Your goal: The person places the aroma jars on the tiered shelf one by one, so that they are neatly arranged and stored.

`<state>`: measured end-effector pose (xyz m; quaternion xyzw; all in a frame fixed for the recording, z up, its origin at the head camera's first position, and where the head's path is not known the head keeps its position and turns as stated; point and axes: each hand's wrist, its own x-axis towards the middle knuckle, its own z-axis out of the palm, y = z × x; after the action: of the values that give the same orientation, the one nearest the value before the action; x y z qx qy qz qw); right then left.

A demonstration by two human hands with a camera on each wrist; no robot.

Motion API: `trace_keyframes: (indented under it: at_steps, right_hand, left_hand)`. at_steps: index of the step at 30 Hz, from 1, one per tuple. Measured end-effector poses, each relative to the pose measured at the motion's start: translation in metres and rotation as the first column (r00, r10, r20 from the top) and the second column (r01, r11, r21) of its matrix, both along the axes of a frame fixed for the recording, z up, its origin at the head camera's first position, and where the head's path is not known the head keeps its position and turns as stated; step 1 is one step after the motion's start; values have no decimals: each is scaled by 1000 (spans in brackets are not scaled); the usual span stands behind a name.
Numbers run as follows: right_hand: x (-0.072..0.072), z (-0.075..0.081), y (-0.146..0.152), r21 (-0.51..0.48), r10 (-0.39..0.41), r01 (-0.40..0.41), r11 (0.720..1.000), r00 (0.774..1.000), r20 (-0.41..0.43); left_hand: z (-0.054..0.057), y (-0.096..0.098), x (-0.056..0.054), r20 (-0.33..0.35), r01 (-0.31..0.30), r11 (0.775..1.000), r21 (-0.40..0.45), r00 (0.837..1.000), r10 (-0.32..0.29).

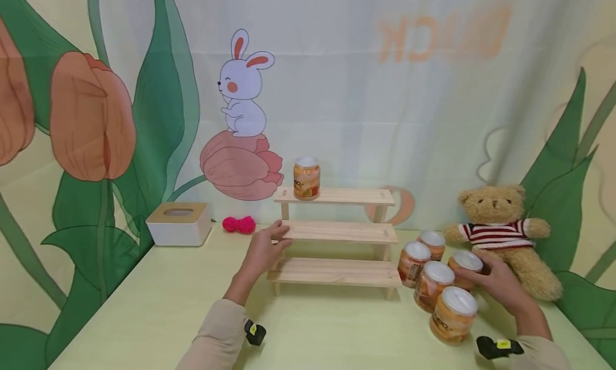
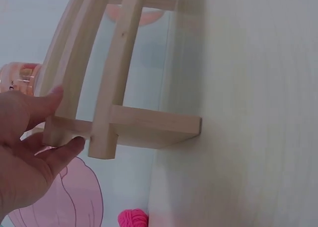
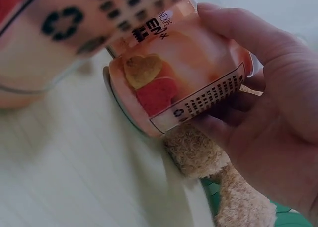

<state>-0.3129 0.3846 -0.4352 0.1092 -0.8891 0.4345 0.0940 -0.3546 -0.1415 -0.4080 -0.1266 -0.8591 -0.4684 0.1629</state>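
A three-tier wooden shelf rack (image 1: 337, 231) stands on the table, with a can (image 1: 307, 178) with an orange label on the left part of its top tier. My left hand (image 1: 264, 247) holds the left end of the middle tier. In the left wrist view, the thumb (image 2: 49, 105) and fingers lie on either side of the wooden end piece (image 2: 67, 130). To the right of the rack, my right hand (image 1: 498, 282) grips a similar can (image 3: 184, 68), its thumb near the pale lid. Several matching cans (image 1: 453, 316) stand close beside it.
Behind the right hand sits a teddy bear (image 1: 500, 236) in a striped shirt. A white tissue box (image 1: 178, 231) with a wood-coloured top stands at the back left, near a pink bow-shaped item (image 1: 239, 225). A printed curtain (image 1: 327, 92) hangs behind the table.
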Motion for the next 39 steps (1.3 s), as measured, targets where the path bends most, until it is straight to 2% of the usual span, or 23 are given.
trace_keyframes:
  at_steps: [3, 5, 11, 16, 22, 26, 32, 35, 39]
  right_hand:
    - [0, 4, 1, 49, -12, 14, 999, 999, -42]
    - [1, 9, 1, 79, -28, 31, 996, 999, -42]
    - [9, 29, 1, 114, -107, 98, 989, 991, 75]
    - [21, 51, 8, 61, -165, 158, 985, 977, 138]
    - [30, 65, 12, 5, -276, 276, 961, 957, 88]
    - [32, 71, 9, -69, -327, 332, 941, 942, 69]
    - [41, 90, -6, -182, -326, 326, 928, 945, 31]
    - [45, 101, -17, -187, -307, 303, 934, 952, 10]
    - [48, 109, -34, -184, -250, 242, 953, 968, -20]
  left_hand:
    - [-4, 2, -2, -37, 35, 999, -1, 999, -35]
    - [-4, 3, -3, -53, 39, 999, -8, 998, -40]
    - [-2, 4, -4, -80, 25, 999, -27, 996, -27]
    - [-2, 3, -4, -73, 27, 999, -41, 997, -30]
    - [-1, 2, -3, -57, 26, 999, -45, 998, -28]
    - [-2, 2, -2, -57, 26, 999, -41, 998, -29]
    - [-3, 3, -1, -12, 14, 1000, -27, 1000, -14]
    - [-2, 5, -1, 10, 6, 999, -33, 1000, -5]
    - [-3, 6, -2, 7, -6, 999, -39, 1000, 6]
